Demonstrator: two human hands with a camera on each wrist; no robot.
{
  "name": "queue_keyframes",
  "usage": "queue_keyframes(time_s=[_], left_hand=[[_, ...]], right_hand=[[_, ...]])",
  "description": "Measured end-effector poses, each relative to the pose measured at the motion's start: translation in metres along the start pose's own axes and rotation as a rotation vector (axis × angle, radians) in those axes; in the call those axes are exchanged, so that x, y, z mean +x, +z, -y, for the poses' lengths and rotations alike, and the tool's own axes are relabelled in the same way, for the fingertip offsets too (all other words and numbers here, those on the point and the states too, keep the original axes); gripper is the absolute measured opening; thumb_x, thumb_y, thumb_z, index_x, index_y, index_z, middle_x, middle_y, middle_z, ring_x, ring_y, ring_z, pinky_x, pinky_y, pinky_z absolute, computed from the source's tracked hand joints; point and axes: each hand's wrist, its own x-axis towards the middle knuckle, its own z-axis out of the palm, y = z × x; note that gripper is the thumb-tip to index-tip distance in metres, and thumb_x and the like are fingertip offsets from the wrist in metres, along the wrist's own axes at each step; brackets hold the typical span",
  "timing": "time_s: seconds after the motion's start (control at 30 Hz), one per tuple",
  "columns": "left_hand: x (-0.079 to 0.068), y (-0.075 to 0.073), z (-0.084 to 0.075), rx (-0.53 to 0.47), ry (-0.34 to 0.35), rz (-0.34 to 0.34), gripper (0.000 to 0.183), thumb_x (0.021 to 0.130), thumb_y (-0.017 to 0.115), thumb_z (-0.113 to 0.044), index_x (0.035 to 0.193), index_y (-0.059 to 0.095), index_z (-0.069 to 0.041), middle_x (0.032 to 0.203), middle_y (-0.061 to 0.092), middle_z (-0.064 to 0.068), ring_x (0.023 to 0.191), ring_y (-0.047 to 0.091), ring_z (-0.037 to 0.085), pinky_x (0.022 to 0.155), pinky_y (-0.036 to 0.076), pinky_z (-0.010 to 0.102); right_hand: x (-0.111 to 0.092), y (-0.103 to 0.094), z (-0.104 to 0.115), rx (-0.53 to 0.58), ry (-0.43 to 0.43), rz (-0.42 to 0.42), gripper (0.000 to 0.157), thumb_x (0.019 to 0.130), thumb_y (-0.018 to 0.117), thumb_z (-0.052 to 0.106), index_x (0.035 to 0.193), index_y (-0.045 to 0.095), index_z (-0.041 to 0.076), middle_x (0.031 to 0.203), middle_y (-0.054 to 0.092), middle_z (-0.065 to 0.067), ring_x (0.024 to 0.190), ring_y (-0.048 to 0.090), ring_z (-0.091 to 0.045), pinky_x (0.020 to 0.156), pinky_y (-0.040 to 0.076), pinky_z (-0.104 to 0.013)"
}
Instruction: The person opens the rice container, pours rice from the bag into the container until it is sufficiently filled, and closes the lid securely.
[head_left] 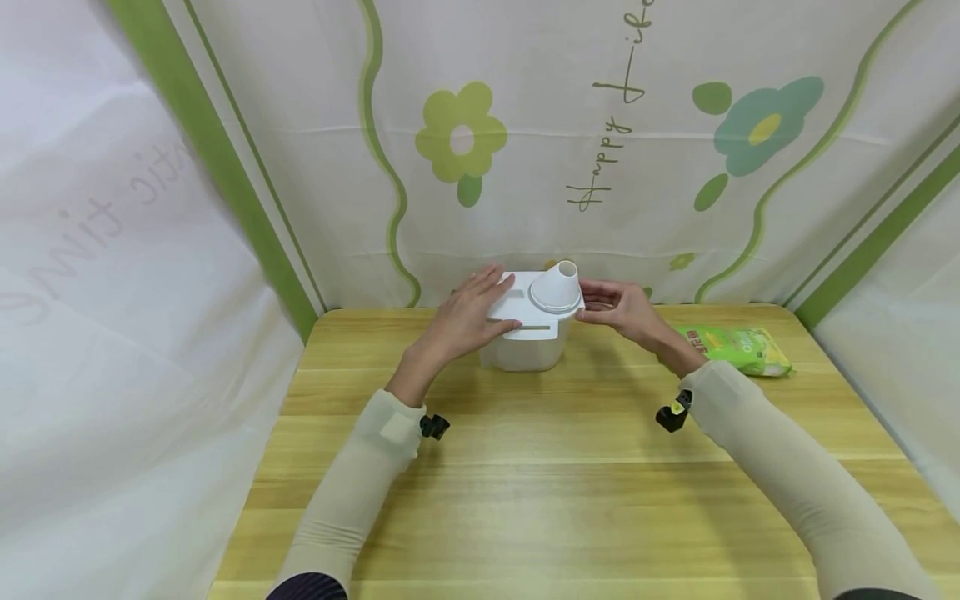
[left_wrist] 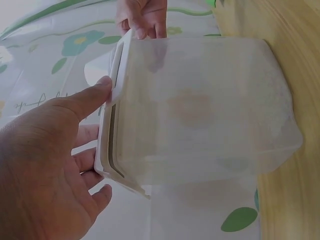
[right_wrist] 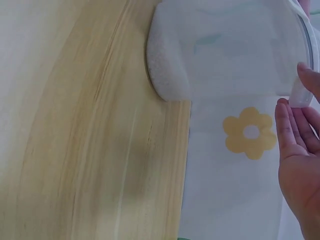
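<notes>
Left hand point(head_left: 468, 312): rested on the lid point(head_left: 534, 315), fingers apart.
Right hand point(head_left: 624, 312): pinched its edge.
Container point(head_left: 525, 357): (translucent) stood between them.

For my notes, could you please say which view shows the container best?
The left wrist view: the container is large and uncut. The head view shows it small, from above; the right wrist view crops it.

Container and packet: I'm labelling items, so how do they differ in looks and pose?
The container stands upright; the packet lies flat.
The container is plain and translucent, with a white lid; the packet is green and printed.
Both rest on the table.
</notes>
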Motion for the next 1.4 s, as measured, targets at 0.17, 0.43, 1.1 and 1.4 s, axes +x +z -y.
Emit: queue_keyframes(time_s=[0.17,0.43,1.1,1.4], left_hand=[[0.001,-0.001,-0.001,-0.002,-0.008,-0.003,0.080,0.097,0.077,-0.043,0.160,0.045,-0.005,0.170,0.034,0.018,0.161,0.025,0.029,0.132,0.015,0.040],[0.000,-0.002,0.000,-0.022,-0.032,0.007,0.079,0.097,0.078,-0.041,0.160,0.046,-0.005,0.170,0.034,0.017,0.162,0.023,0.027,0.132,0.014,0.038],[0.003,-0.004,-0.004,-0.037,-0.061,0.015,0.078,0.096,0.079,-0.042,0.159,0.047,-0.008,0.170,0.036,0.015,0.161,0.025,0.025,0.132,0.014,0.039],[0.002,-0.006,-0.006,-0.040,-0.082,0.020,0.078,0.097,0.079,-0.041,0.161,0.046,-0.009,0.171,0.033,0.013,0.162,0.024,0.025,0.132,0.015,0.039]], right_hand=[[0.004,-0.001,0.001,-0.040,-0.034,-0.002,0.057,0.090,0.082,-0.001,0.140,0.059,-0.014,0.138,0.063,-0.034,0.107,0.073,-0.008,0.091,0.060,-0.025],[0.010,0.001,0.003,-0.056,-0.054,-0.009,0.053,0.085,0.080,-0.011,0.133,0.061,-0.020,0.131,0.063,-0.040,0.100,0.073,-0.007,0.090,0.060,-0.022],[0.019,-0.021,0.017,-0.536,-0.282,0.085,0.051,0.076,0.086,-0.005,0.125,0.072,-0.011,0.116,0.075,-0.025,0.099,0.076,-0.038,0.086,0.061,-0.023],[0.019,-0.032,0.031,-0.459,-0.225,0.105,0.051,0.076,0.094,0.000,0.124,0.076,-0.002,0.120,0.075,-0.020,0.104,0.076,-0.037,0.086,0.059,-0.017]])
